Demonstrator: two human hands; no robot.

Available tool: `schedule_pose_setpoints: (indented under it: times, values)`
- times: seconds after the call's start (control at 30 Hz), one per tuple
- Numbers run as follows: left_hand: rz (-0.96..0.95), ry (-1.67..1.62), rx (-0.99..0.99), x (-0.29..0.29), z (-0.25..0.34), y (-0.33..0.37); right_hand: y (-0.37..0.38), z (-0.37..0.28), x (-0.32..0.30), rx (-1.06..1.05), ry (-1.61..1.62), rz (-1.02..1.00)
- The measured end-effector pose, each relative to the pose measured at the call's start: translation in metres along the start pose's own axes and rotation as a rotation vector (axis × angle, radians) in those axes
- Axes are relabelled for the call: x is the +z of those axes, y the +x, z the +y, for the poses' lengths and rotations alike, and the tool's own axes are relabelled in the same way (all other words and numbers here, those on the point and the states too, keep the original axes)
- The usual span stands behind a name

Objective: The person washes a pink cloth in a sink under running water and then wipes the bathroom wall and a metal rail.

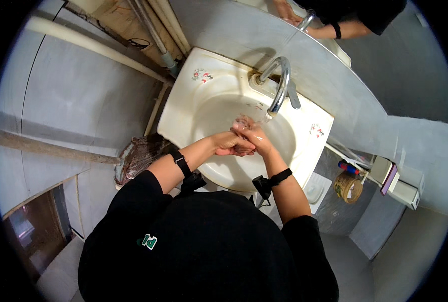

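Over the bowl of a white sink (176, 110), my two wet hands are clasped together just below the spout of a chrome faucet (285, 78). My left hand (228, 143) comes in from the left, its fingers closed around the lower side of the right one. Across it lies my right hand (253, 133), closed against the left, with its thumb side up. Running water (267, 119) falls from the spout beside the right hand's fingers. Both palms are hidden, and no other thing shows between them.
The faucet's lever (294, 96) stands right of the spout. A mirror (375, 65) rises behind the sink. Pipes (158, 38) run at the far left, above a bundled striped cloth (141, 160). Right of the sink are a round woven basket (348, 187) and white boxes (404, 194).
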State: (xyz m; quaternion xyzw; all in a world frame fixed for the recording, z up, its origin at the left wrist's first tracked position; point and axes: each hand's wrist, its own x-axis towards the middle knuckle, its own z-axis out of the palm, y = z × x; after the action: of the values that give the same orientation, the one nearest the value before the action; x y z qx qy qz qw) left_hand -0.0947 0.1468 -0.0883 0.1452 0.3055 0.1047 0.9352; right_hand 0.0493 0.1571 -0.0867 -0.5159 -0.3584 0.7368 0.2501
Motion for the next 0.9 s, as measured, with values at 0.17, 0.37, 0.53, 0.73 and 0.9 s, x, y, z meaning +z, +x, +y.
schedule_pose_setpoints:
  times: [0.17,0.37,0.53,0.73,0.9]
  values:
    - [-0.004,-0.009,-0.054,-0.003,-0.004,0.008,-0.007,-0.021,0.009,-0.139,0.195,-0.232]
    - [0.124,0.016,-0.05,-0.007,-0.016,0.019,0.012,-0.005,0.016,-0.074,0.223,0.002]
    - [0.398,0.598,0.031,0.03,-0.001,0.008,0.029,0.026,0.001,-0.065,-0.224,0.288]
    - [0.648,1.262,0.421,0.004,-0.045,0.054,0.063,0.112,-0.031,-0.256,-1.261,0.596]
    - [0.449,1.487,0.457,-0.042,-0.031,0.026,-0.008,0.0,0.01,-0.139,-0.509,0.324]
